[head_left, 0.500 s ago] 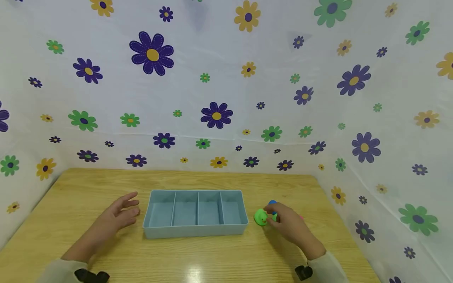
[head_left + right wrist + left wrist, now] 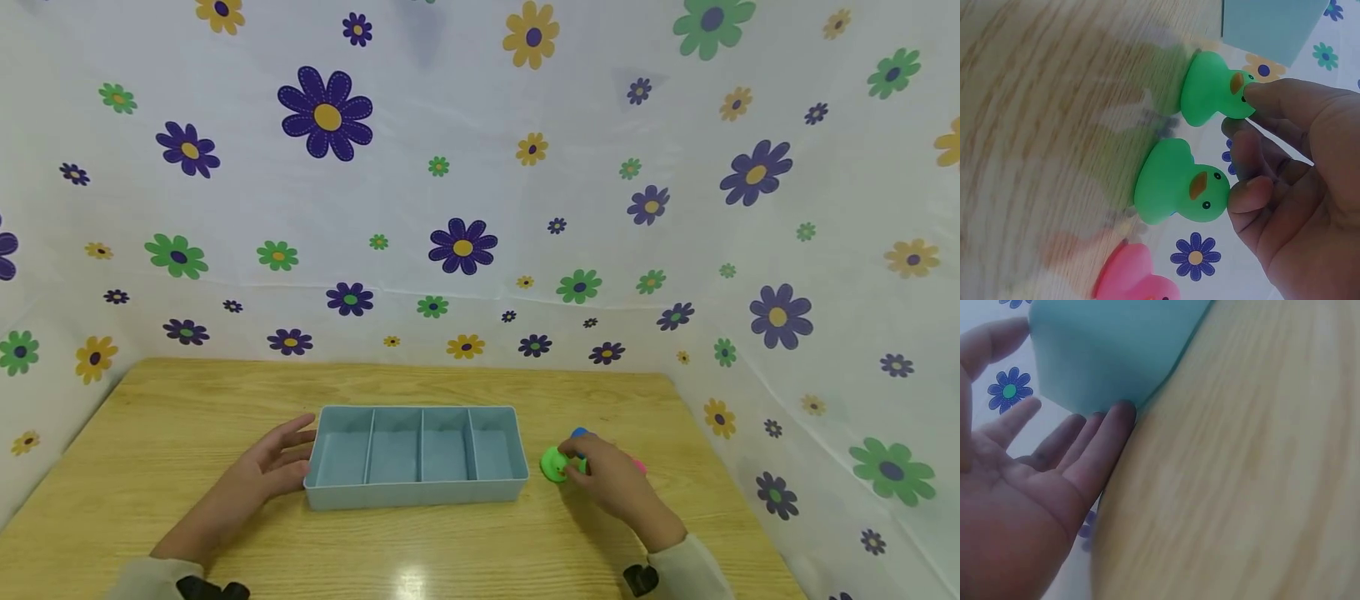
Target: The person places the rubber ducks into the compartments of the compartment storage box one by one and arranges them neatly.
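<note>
My right hand has its thumb and forefinger at the head of a green rubber duck, pinching it while it stands on the table. A second green duck stands close by, its head against my curled fingers in the right wrist view. Beyond it is a pink duck, partly cut off. My left hand is at the left end of a pale blue divided box. Its fairly straight fingers touch the end wall, the thumb near the rim.
Something blue shows behind my right hand, mostly hidden. The wooden table ends at a flower-patterned cloth at the back and sides. The box has several compartments in a row, with the ducks to its right.
My left hand has moved right and now touches the box's left end. The thumb and forefinger of my right hand have closed in on the nearer green duck's head.
</note>
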### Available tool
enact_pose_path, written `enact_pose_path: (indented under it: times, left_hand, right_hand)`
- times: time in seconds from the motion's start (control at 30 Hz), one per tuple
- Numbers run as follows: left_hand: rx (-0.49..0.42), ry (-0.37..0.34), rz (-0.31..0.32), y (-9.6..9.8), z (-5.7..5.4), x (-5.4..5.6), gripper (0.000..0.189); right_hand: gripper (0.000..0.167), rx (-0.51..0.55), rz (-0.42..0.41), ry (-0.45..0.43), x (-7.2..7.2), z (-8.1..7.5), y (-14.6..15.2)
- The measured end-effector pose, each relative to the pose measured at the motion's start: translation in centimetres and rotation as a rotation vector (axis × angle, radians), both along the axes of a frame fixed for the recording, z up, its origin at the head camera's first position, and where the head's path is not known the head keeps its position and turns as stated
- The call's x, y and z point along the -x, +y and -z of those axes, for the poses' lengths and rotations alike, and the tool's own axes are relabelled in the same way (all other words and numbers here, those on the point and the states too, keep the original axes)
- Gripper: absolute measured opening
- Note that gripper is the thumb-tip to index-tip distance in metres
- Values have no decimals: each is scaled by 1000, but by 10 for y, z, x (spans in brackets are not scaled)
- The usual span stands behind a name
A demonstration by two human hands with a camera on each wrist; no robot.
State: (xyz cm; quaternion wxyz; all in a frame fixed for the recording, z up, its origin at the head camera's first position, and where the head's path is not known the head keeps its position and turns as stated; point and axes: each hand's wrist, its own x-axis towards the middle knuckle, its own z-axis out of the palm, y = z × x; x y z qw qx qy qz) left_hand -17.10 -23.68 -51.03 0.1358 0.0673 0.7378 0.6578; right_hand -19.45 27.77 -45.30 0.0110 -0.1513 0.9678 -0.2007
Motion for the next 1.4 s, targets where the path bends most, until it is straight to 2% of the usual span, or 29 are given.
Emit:
enact_pose_path:
  times: [0.23,0.77,1.17,1.4]
  left_hand:
    - [2,15,33,2,2,0,65]
    - [-12,26,21,3,6,-1,66]
    - [-22,12,20,4,2,-3,69]
    - [-25,22,28,3,1,-4,69]
  right_hand:
    - [23,-16,-7,-4,0,0,0]
    - [17,-1,-25,30,0,7,-3]
    - [20,84,21,109,0,-6,-12]
    - [21,92,29,162,0,-18,-24]
